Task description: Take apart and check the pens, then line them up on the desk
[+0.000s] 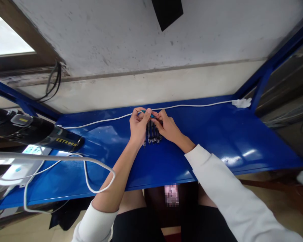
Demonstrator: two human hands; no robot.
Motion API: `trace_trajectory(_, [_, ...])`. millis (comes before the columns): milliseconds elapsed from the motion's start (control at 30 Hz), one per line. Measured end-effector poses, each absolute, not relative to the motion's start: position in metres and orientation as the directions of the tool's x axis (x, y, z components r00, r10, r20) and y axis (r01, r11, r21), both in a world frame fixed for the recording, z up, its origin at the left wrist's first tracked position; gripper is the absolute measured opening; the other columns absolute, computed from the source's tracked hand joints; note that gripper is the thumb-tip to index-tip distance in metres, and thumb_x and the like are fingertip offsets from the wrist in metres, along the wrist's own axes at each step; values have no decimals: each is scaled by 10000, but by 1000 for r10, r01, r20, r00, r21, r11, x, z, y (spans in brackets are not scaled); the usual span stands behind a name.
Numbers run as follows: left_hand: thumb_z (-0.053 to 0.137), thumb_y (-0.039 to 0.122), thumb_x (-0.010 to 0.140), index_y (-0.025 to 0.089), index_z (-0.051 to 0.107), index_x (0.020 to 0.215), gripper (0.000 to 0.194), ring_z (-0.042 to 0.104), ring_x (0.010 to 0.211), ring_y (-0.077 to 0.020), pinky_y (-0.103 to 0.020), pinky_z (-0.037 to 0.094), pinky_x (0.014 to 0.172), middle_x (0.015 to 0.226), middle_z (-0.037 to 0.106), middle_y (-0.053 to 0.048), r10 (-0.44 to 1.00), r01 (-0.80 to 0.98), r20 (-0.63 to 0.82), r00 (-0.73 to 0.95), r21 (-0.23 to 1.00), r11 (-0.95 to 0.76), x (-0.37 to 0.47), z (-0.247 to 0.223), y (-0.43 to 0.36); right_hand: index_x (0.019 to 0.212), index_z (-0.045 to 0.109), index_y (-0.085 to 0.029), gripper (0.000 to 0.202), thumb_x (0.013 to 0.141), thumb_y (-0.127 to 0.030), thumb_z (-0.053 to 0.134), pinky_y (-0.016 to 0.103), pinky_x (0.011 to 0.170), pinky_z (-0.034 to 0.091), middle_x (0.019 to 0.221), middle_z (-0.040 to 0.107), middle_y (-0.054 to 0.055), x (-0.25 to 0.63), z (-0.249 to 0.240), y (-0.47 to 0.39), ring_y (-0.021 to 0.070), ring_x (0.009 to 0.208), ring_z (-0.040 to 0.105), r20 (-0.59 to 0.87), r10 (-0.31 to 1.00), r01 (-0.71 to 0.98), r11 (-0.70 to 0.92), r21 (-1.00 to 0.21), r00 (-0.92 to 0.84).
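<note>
I pinch a slim teal pen (146, 113) between both hands: my left hand (138, 126) grips one end, my right hand (167, 127) closes on the other, just above the blue desk (217, 134). Right under my fingers lies a row of dark pens (153, 132), side by side, tips toward me. Judging by that row, several pieces look finished and this one is mid-work; how many remain I cannot tell. A white cable (192, 106) runs behind.
</note>
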State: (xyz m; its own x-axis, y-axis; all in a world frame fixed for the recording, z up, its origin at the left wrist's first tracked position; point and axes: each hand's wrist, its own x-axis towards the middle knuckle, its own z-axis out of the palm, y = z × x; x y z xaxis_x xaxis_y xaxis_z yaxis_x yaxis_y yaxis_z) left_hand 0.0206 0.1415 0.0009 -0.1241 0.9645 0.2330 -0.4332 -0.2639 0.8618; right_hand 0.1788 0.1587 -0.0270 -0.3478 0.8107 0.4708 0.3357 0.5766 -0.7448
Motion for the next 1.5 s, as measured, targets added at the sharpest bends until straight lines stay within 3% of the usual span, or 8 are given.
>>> trace_trajectory(133, [1006,425,886,218,769,1208,450,840,1074,-253,-374,646,971,1022,843,-73,959,-402,261,-111,871,-283,18,2,140,1230,516,-275,166,1175,-428,546,397,849,585,1179,825,109,180,-24,158,296,1021,829,500,802,349,595,-724,-328])
trace_trajectory(233, [1016,355,867,214,825,1155,373,836,1073,-242,-376,645,1009,1110,861,-92,954,-393,281,-102,870,-298,16,3,140,1299,554,-255,245,1175,-465,565,390,833,570,1156,812,106,181,-24,160,274,949,796,527,784,389,621,-680,-328])
trace_trajectory(467, [1044,368,815,232,852,1028,318,844,989,-206,-350,659,987,1041,868,-56,930,-349,274,-246,870,-349,16,0,144,1195,613,-249,244,1228,-403,426,429,973,561,1218,743,131,181,-25,163,280,1102,734,582,714,389,700,-599,-389])
trace_trajectory(733, [1035,356,823,223,827,962,283,814,904,-167,-280,634,876,942,830,-24,904,-317,268,-334,871,-376,13,1,145,1130,497,-268,143,1188,-397,517,360,767,497,912,785,28,184,-20,161,246,796,763,416,820,434,565,-702,-393])
trace_trajectory(833, [1040,358,821,223,817,941,287,808,898,-163,-264,622,833,909,817,-14,894,-329,269,-359,860,-391,8,3,147,1267,564,-246,237,1198,-470,523,362,750,487,949,801,43,185,-16,158,272,827,782,434,817,498,576,-649,-379])
trace_trajectory(1033, [997,424,899,216,850,1102,325,855,1046,-218,-312,659,920,1103,873,-87,888,-346,265,-375,849,-399,-1,10,147,1438,657,-265,370,1238,-463,417,384,859,559,1318,839,107,186,-13,157,304,1070,819,477,779,541,626,-562,-407])
trace_trajectory(1233, [911,549,979,233,814,1182,388,853,1198,-273,-389,655,1055,1282,864,-120,868,-343,266,-419,839,-423,-11,10,149,1480,672,-274,407,1236,-444,394,381,809,553,1171,863,88,187,-10,156,288,974,812,472,788,558,614,-558,-394])
trace_trajectory(1500, [865,602,1006,265,789,1228,411,819,1316,-288,-402,632,1128,1400,838,-111,888,-378,233,-397,840,-389,-21,5,152,1458,688,-250,388,1229,-422,428,389,797,533,1232,861,99,187,-8,156,306,980,815,451,798,579,601,-550,-400])
